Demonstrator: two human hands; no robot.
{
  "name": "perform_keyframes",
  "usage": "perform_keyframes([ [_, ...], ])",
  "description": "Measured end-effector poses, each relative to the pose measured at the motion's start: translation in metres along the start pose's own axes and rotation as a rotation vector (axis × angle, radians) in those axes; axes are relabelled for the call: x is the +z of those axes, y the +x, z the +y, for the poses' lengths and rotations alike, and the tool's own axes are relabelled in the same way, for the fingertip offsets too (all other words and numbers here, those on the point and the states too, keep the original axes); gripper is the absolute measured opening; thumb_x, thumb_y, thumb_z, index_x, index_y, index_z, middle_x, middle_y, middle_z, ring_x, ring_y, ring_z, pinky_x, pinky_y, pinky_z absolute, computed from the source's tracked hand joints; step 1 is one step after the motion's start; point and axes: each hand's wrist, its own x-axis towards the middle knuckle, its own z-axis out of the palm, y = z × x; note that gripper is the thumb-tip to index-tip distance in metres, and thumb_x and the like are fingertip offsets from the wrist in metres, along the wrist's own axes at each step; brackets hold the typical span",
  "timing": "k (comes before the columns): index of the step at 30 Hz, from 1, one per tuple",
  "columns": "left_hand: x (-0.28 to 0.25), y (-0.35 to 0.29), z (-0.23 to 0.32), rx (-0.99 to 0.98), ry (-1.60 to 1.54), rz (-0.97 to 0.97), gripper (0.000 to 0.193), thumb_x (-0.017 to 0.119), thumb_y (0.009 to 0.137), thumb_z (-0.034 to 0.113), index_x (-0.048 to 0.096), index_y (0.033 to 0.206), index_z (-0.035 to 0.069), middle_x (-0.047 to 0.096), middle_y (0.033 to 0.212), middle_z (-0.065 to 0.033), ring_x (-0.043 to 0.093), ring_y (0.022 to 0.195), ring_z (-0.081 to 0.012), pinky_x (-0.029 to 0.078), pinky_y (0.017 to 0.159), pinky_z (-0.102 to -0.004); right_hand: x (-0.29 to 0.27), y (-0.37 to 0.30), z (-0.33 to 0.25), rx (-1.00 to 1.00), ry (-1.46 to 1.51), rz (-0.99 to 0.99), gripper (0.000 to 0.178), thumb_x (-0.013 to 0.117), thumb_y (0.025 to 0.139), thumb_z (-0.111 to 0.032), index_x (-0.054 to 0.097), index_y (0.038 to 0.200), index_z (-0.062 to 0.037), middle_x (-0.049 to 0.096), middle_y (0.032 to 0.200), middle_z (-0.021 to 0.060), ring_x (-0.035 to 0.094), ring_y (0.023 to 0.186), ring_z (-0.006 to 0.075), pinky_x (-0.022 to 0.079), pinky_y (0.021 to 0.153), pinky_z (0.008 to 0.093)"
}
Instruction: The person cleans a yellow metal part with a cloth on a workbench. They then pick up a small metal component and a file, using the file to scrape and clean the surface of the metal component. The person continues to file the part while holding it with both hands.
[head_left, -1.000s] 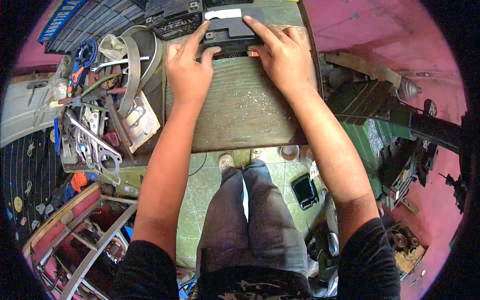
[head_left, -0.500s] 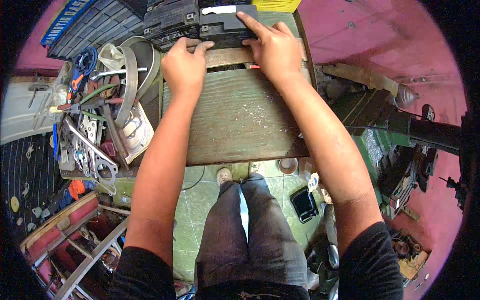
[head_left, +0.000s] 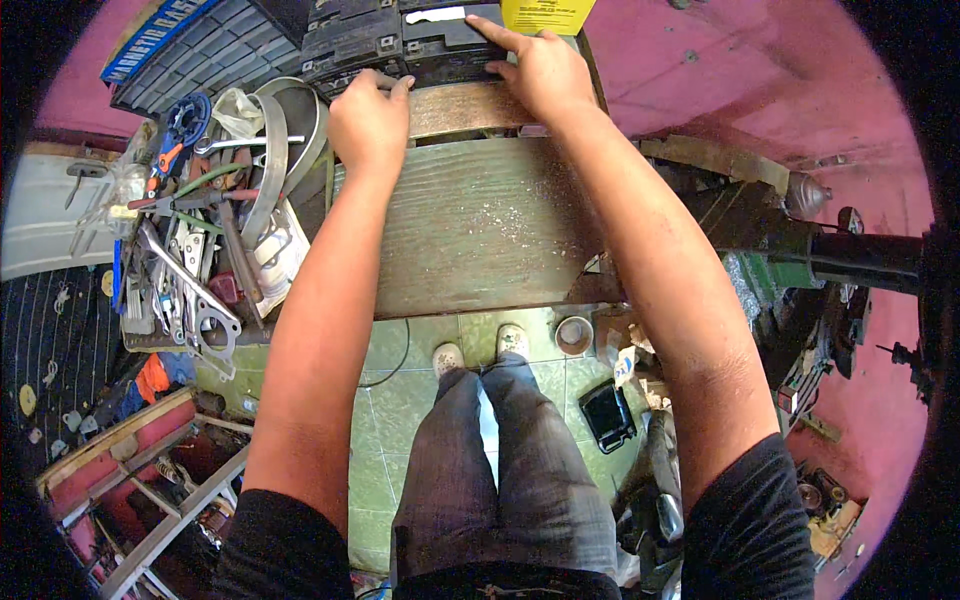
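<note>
A black battery (head_left: 450,66) with a white strip on its top stands at the far end of the wooden bench (head_left: 470,230). My right hand (head_left: 552,80) grips its right side, index finger stretched along the top and thumb against the front. My left hand (head_left: 366,122) is closed, its fingers curled in at the front of a neighbouring black battery (head_left: 350,50). The left thumb points toward the gap between the two batteries; whatever lies under those fingers is hidden. A bare wooden strip (head_left: 460,108) runs just in front of the batteries.
Left of my left arm lies a heap of wrenches, pliers and metal parts (head_left: 190,250), with a grey metal band (head_left: 270,150). A yellow box (head_left: 548,15) stands behind my right hand. Below the bench, a black tray (head_left: 606,415) and a small bowl (head_left: 574,336) rest on the tiles.
The battery under my right hand has slid slightly away from me, and more of the wooden strip shows. Both hands went along with it. The view has shifted a little.
</note>
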Motion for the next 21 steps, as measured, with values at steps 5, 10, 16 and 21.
perform_keyframes([
  [5,-0.065,-0.072,-0.009,0.255,-0.096,0.012,0.037,0.081,0.086,0.037,0.069,0.084,0.002,0.066,0.07,-0.0148,0.063,0.062,-0.0332,0.049,0.061,-0.0427,-0.065,-0.076,-0.004,-0.064,0.304,-0.043,0.048,0.071,0.091,-0.019,0.065,0.138,-0.0261,0.072,0.121,0.0152,0.068,0.113,0.0353,0.055,0.094,0.0475],
  [10,-0.178,-0.243,-0.056,0.4,-0.188,-0.224,0.017,0.083,0.079,0.013,0.069,0.085,0.007,0.068,0.083,-0.0118,0.064,0.077,-0.031,0.052,0.069,-0.0421,-0.104,-0.302,-0.03,0.221,0.473,-0.288,0.035,0.072,0.091,-0.014,0.072,0.126,-0.0121,0.074,0.109,0.0169,0.067,0.101,0.0375,0.053,0.091,0.0444],
  [16,-0.299,-0.504,-0.274,-0.282,0.079,-0.781,0.051,0.072,0.09,0.049,0.072,0.101,-0.001,0.071,0.105,-0.0259,0.066,0.103,-0.0431,0.052,0.092,-0.0492,-0.109,-0.616,-0.034,0.749,0.076,-0.617,0.028,0.073,0.086,-0.026,0.075,0.109,-0.0109,0.072,0.091,0.0231,0.071,0.087,0.0425,0.057,0.076,0.0534],
  [21,-0.451,-0.719,-0.363,-0.822,0.575,-1.161,0.063,0.058,0.095,0.055,0.072,0.109,-0.004,0.071,0.116,-0.0264,0.07,0.107,-0.0391,0.055,0.094,-0.0467,-0.064,-0.852,0.034,0.503,0.198,-1.205,0.044,0.073,0.084,-0.041,0.073,0.121,-0.0171,0.074,0.112,0.0188,0.071,0.103,0.0391,0.057,0.085,0.049],
])
